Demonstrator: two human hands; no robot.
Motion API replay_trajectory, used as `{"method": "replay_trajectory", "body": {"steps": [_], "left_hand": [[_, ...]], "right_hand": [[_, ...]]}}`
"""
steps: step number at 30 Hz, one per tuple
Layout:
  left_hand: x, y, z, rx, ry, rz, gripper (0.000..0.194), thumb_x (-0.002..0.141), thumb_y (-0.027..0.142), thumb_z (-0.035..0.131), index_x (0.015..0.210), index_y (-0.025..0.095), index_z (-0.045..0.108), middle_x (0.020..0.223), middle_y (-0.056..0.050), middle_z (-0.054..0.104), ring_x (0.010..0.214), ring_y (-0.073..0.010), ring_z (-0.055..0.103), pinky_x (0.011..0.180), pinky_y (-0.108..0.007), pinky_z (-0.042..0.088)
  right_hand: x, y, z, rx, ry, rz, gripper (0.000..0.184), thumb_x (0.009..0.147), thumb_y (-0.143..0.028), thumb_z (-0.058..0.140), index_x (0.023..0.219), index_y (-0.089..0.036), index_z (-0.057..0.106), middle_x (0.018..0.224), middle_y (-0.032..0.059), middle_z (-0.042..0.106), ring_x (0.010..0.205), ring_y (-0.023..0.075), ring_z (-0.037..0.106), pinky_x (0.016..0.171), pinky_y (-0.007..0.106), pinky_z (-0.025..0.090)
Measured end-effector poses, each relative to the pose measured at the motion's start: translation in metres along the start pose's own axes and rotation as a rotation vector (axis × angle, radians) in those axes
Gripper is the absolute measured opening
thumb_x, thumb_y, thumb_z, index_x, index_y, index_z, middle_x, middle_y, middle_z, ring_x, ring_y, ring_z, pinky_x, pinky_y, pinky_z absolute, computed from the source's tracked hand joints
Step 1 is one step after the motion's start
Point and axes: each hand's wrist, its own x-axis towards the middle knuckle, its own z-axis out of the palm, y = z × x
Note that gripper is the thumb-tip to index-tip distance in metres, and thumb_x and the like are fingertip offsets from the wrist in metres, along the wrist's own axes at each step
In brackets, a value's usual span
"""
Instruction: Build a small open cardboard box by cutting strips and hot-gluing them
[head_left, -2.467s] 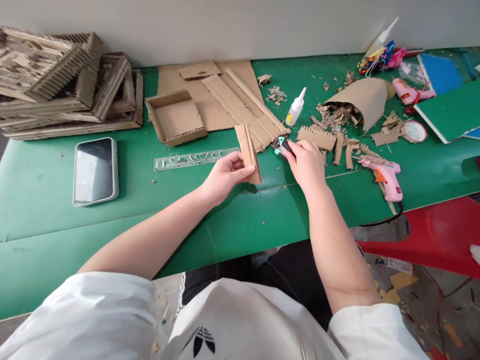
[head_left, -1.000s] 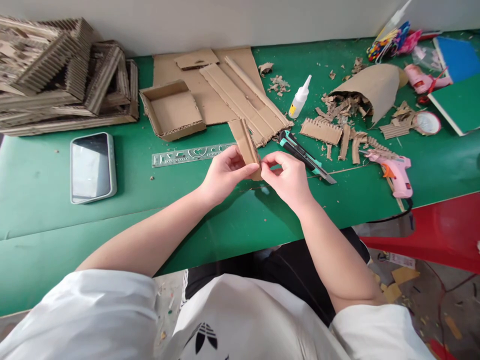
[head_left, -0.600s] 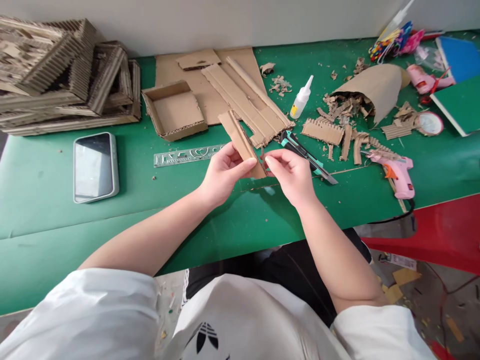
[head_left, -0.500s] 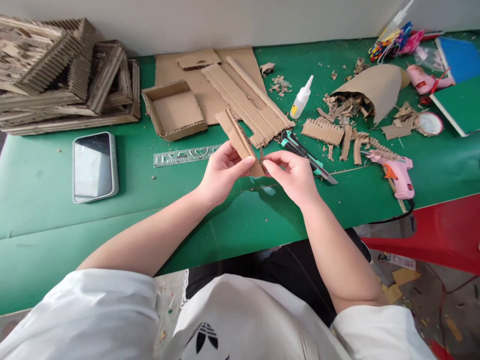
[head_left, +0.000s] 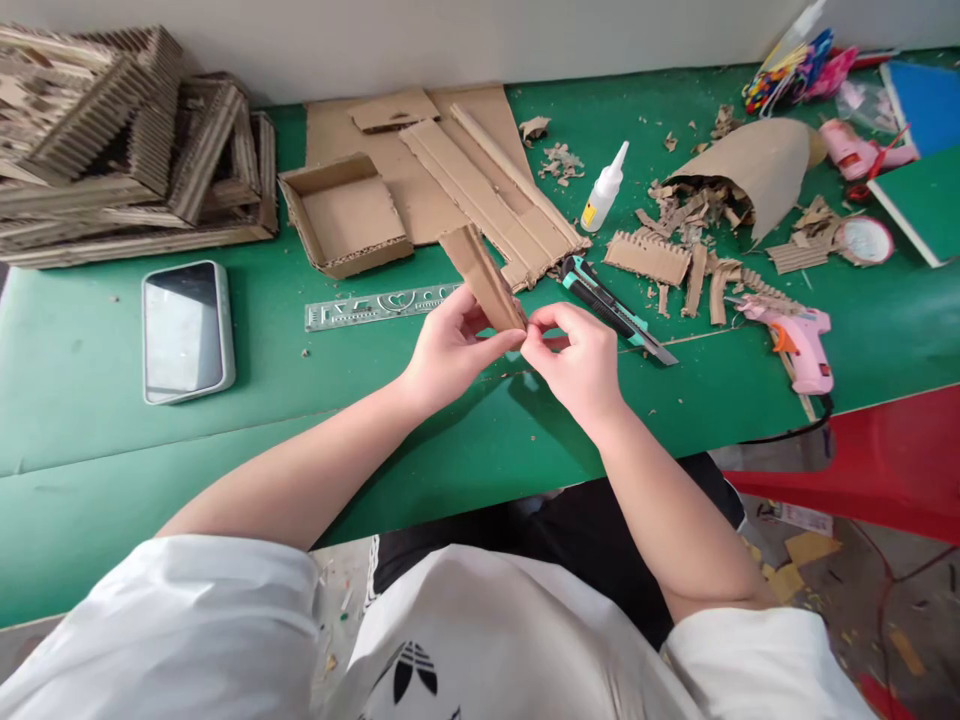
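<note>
My left hand is closed around the lower part of a narrow cardboard strip, which slants up and away to the left above the green table. My right hand pinches the strip's near right edge, thumb against forefinger, touching the left thumb. Exactly what lies between the right fingertips is hidden. Just beyond the right hand rests a teal and black utility knife with its blade out. A clear stencil ruler lies left of the strip, partly behind the left hand.
A shallow cardboard box, flat cardboard pieces and a glue bottle stand behind. Stacked corrugated frames and a phone are at left. Cardboard scraps and a pink glue gun lie at right.
My right hand has closed in on the strip's lower end, its fingertips now meeting my left thumb. The strip has turned slightly, and a torn flap seen at its edge no longer stands out.
</note>
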Motion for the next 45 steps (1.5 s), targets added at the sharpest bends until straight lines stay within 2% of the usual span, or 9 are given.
{"method": "replay_trajectory", "body": {"steps": [5,8,15,23,27,34,40,42,45], "left_hand": [[-0.001,0.001,0.0,-0.23,0.072,-0.083,0.035,0.066,0.028,0.083,0.09,0.021,0.058,0.079,0.004,0.066,0.074,-0.0115,0.067,0.065,-0.021,0.058],[0.0,0.001,-0.002,-0.256,0.103,-0.11,0.036,0.066,0.028,0.083,0.091,0.022,0.058,0.078,0.004,0.065,0.072,-0.0108,0.066,0.062,-0.02,0.057],[0.001,-0.003,-0.003,-0.174,0.077,-0.047,0.039,0.066,0.03,0.083,0.094,0.021,0.058,0.086,0.002,0.066,0.081,-0.0132,0.067,0.073,-0.024,0.058],[0.0,-0.003,-0.004,0.004,0.028,0.04,0.041,0.067,0.033,0.081,0.099,0.02,0.058,0.095,-0.001,0.066,0.088,-0.0162,0.067,0.079,-0.029,0.057],[-0.001,-0.003,-0.002,0.056,0.02,0.023,0.041,0.066,0.032,0.082,0.097,0.02,0.058,0.097,-0.002,0.066,0.086,-0.0171,0.068,0.074,-0.028,0.057],[-0.004,-0.001,0.006,-0.15,0.096,-0.016,0.038,0.064,0.026,0.084,0.091,0.021,0.058,0.08,0.003,0.064,0.077,-0.012,0.066,0.074,-0.025,0.056],[0.0,-0.003,-0.002,-0.197,0.191,-0.039,0.039,0.064,0.029,0.084,0.092,0.023,0.057,0.081,0.004,0.062,0.074,-0.0105,0.064,0.068,-0.023,0.057],[0.001,-0.004,-0.003,-0.211,0.178,-0.048,0.04,0.064,0.029,0.084,0.093,0.023,0.058,0.079,0.005,0.063,0.073,-0.0099,0.064,0.068,-0.022,0.057],[0.001,-0.003,-0.001,-0.216,0.135,-0.049,0.041,0.063,0.029,0.085,0.094,0.023,0.059,0.081,0.004,0.065,0.075,-0.0107,0.066,0.071,-0.023,0.058]], "right_hand": [[0.0,0.004,-0.001,0.221,0.105,0.163,0.004,0.076,-0.022,0.056,0.074,-0.021,0.059,0.072,-0.0003,0.064,0.067,0.0117,0.062,0.054,0.021,0.054],[0.004,0.013,-0.007,0.288,0.05,0.211,0.007,0.079,-0.027,0.059,0.076,-0.021,0.061,0.072,-0.0007,0.066,0.066,0.0118,0.063,0.056,0.023,0.056],[0.008,0.011,-0.013,0.017,-0.035,0.004,0.015,0.083,-0.019,0.057,0.089,-0.017,0.07,0.084,0.0035,0.073,0.073,0.0121,0.067,0.059,0.022,0.056],[0.004,0.012,-0.009,-0.128,-0.099,-0.177,0.012,0.082,-0.015,0.054,0.075,-0.017,0.064,0.072,0.0025,0.068,0.065,0.0123,0.063,0.06,0.024,0.052],[0.001,0.013,-0.004,-0.228,-0.024,-0.246,0.012,0.078,-0.012,0.052,0.07,-0.019,0.058,0.066,0.0008,0.064,0.061,0.0117,0.059,0.056,0.023,0.05],[-0.004,0.0,0.004,-0.095,0.135,-0.172,0.012,0.077,-0.01,0.054,0.07,-0.02,0.055,0.066,-0.0017,0.063,0.06,0.0084,0.058,0.051,0.016,0.051],[0.002,0.011,-0.008,0.124,0.182,0.083,0.008,0.085,-0.022,0.054,0.081,-0.02,0.06,0.078,0.0005,0.066,0.068,0.0107,0.065,0.053,0.021,0.055],[0.003,0.014,-0.011,0.132,0.102,0.039,0.01,0.087,-0.024,0.054,0.086,-0.02,0.064,0.082,0.0008,0.069,0.072,0.0111,0.066,0.057,0.022,0.057],[0.004,0.013,-0.01,0.019,0.015,-0.143,0.016,0.088,-0.019,0.054,0.094,-0.02,0.068,0.091,0.0041,0.072,0.081,0.0128,0.068,0.068,0.025,0.058]]}}
